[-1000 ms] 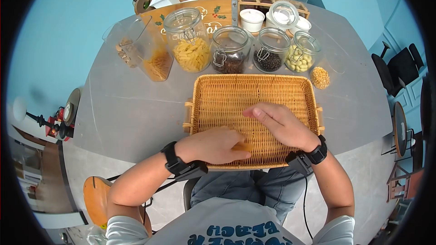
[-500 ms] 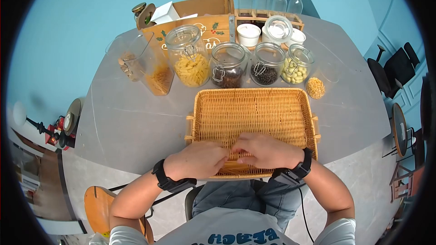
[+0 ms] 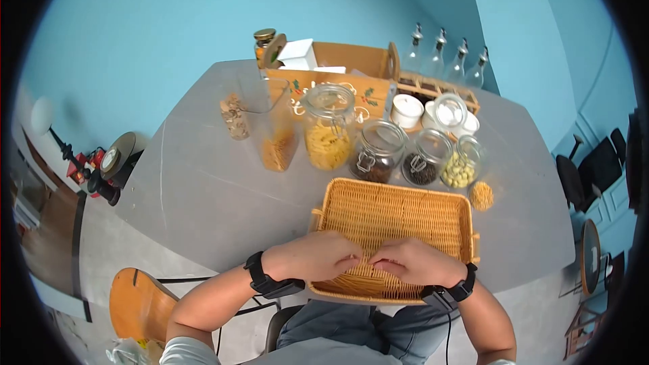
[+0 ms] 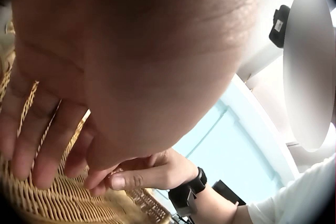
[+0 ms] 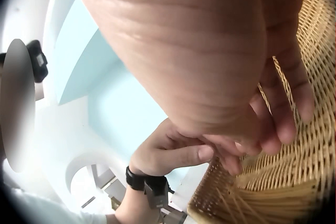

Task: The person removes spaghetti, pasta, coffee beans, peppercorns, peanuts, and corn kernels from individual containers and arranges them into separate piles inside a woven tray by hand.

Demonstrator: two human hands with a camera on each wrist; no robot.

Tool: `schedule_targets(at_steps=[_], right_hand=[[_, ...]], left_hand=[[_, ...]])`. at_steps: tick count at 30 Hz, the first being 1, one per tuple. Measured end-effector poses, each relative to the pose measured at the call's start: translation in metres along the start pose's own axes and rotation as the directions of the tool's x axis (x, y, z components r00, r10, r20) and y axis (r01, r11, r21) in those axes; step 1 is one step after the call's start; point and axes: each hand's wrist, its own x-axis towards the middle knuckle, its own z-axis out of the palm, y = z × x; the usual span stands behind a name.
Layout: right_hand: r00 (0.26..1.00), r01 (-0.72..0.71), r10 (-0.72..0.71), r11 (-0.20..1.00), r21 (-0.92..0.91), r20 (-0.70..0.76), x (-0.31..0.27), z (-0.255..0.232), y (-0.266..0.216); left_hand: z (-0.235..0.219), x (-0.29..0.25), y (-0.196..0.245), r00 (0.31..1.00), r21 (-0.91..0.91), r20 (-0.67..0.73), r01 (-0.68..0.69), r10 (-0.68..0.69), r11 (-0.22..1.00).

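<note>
Both hands hover over the front half of a rectangular wicker basket (image 3: 399,206), with their fingertips close together. My left hand (image 3: 318,255) has its fingers extended and loosely spread in the left wrist view, with nothing seen in them. Facing it, my right hand (image 3: 422,261) has relaxed fingers and no object visible in its grasp. Thin dry spaghetti (image 3: 348,286) lies along the basket's near side, below the hands. The strands (image 5: 273,203) also show at the bottom of the right wrist view.
Behind the basket stand a clear container of spaghetti (image 3: 277,152), a jar of penne (image 3: 328,145), jars with dark contents (image 3: 374,165), a jar of pale green nuts (image 3: 460,170) and a glass of yellow kernels (image 3: 482,196). Farther back are a wooden crate (image 3: 324,91) and glass bottles (image 3: 456,64).
The left hand earlier held the spaghetti, which now lies in the basket. Both hands came together low at its near side, then rose slightly off it. The head view has tilted up.
</note>
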Motion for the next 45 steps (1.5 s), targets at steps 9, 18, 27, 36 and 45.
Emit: schedule_targets(at_steps=[9,18,27,36,45], right_hand=[[0.889,0.065,-0.137,0.982,-0.175,-0.438,0.071,-0.087,-0.038],[0.946,-0.089,-0.062,0.895,-0.437,-0.319,0.223,-0.158,-0.012],[0.797,-0.214,0.562,0.605,-0.767,0.22,0.267,-0.142,-0.062],[0.885,-0.138,0.406,0.697,-0.704,0.228,0.29,-0.119,0.009],[0.811,-0.192,0.334,0.927,-0.322,0.48,0.288,-0.133,0.033]], left_hand=[[-0.1,0.022,-0.032,0.438,0.352,-0.859,0.125,0.267,0.928],[-0.103,0.035,-0.069,0.434,0.489,-0.79,0.022,0.432,0.872],[-0.075,0.024,-0.069,0.319,0.546,-0.792,-0.01,0.52,0.838],[-0.072,0.016,-0.072,0.276,0.529,-0.809,-0.042,0.519,0.847],[-0.069,0.029,-0.067,0.258,0.331,-0.902,-0.101,0.346,0.938]])
